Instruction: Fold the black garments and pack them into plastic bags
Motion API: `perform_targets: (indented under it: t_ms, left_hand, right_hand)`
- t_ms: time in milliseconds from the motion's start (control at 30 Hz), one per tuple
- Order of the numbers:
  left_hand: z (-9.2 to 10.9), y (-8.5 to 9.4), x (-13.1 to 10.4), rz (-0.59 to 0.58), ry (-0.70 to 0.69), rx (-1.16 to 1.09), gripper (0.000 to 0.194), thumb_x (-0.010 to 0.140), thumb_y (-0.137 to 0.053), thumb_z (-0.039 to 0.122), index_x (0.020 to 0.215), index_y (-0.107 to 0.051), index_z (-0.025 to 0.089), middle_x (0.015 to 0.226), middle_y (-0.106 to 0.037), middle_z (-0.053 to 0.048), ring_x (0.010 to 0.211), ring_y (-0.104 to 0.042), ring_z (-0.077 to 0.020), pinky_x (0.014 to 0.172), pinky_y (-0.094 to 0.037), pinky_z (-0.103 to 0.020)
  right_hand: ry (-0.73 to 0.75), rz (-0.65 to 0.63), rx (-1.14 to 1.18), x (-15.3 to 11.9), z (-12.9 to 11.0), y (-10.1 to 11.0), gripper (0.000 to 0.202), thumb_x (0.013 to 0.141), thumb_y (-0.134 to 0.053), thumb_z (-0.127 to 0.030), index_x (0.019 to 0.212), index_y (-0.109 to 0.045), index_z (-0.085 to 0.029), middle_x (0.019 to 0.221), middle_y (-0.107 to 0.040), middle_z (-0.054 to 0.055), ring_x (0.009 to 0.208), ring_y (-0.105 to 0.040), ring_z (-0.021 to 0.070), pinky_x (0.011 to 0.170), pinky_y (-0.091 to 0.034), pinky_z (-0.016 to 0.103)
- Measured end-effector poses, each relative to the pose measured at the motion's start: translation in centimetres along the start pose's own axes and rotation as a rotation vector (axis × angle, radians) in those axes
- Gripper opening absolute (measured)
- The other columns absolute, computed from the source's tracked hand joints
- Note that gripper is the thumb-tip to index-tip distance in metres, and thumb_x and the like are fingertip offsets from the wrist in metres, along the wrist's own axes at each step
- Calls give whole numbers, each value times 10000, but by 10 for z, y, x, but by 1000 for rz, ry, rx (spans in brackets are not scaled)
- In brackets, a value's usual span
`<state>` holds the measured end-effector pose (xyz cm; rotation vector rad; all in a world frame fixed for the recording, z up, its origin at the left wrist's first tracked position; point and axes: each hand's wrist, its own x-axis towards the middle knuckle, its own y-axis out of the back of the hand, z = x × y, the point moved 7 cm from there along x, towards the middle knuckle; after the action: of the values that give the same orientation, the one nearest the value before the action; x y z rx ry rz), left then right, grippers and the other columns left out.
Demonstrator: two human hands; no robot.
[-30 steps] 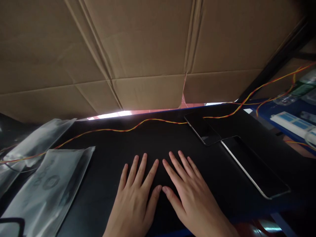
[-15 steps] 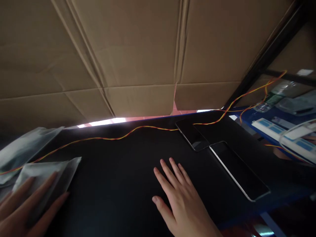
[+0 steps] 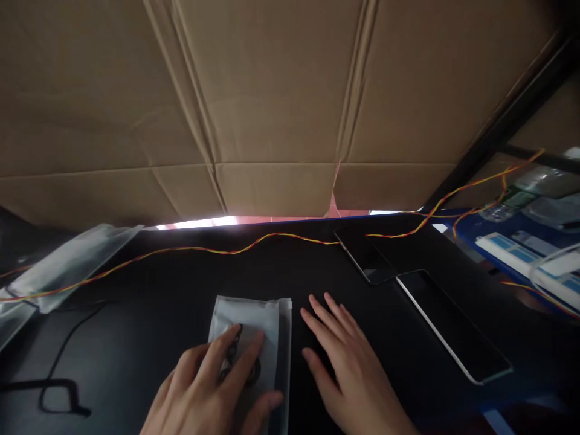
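A frosted zip bag (image 3: 267,311) lies flat on the black tabletop in front of me, with dark, chain-like pieces (image 3: 231,353) showing inside. My left hand (image 3: 212,374) rests on top of it, fingers spread and pressing on the plastic; part of the contents is hidden beneath them. Just right of the bag, my right hand (image 3: 342,356) lies palm down on the table, open and holding nothing. Beyond its fingertips is a dark phone (image 3: 365,257), and a larger phone-like slab (image 3: 453,326) with a pale edge lies to its right.
More frosted bags (image 3: 77,260) lie at the far left, near a thin black cord (image 3: 57,362). A twisted red-yellow wire (image 3: 212,249) crosses the table's back. Cardboard (image 3: 272,90) walls the rear. A plastic bottle (image 3: 507,202) and white power strip (image 3: 521,257) are at right.
My left hand has moved right, bringing one frosted bag from the left side to the middle. My right hand stays flat on the table. The view has shifted slightly left.
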<state>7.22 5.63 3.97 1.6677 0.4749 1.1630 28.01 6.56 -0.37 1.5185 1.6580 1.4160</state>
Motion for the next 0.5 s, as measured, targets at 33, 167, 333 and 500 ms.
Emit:
perform_targets:
  t_ms: [33,167,333,500]
  left_hand:
    - [4,1,8,5,-15,19,483,1049,-546,657,1281,-797,317,1303,-821,-114,983,-834,-357,712,-741,-555]
    - [12,-8,17,5,-90,86,558,1092,-506,566,1546,-635,269,1673,-588,-127,1468,-637,-431,1010,-662,-686]
    - [15,-24,6,-12,-70,66,724,1112,-469,453,1775,-267,242,1757,-470,-118,1545,-568,-393,1021,-675,-637]
    - [16,-21,6,-25,-49,60,707,1103,-475,403,1773,-276,299,1742,-496,-84,1537,-579,-387,1013,-687,-621]
  right_hand:
    - [-15,34,16,1,2,2,501,1122,-493,-249,1613,-588,-233,1688,-570,64,1599,-498,314,1228,-545,592]
    - [-100,115,110,13,2,14,444,1115,-456,-216,1490,-690,-257,1515,-727,88,1463,-640,312,1153,-578,552]
    - [-306,32,224,42,-4,18,341,1137,-448,-330,1036,-765,-257,1032,-804,83,931,-768,276,836,-569,427]
    - [-413,-60,323,64,-4,8,290,1110,-514,-299,855,-644,-253,804,-755,14,710,-712,192,658,-428,306]
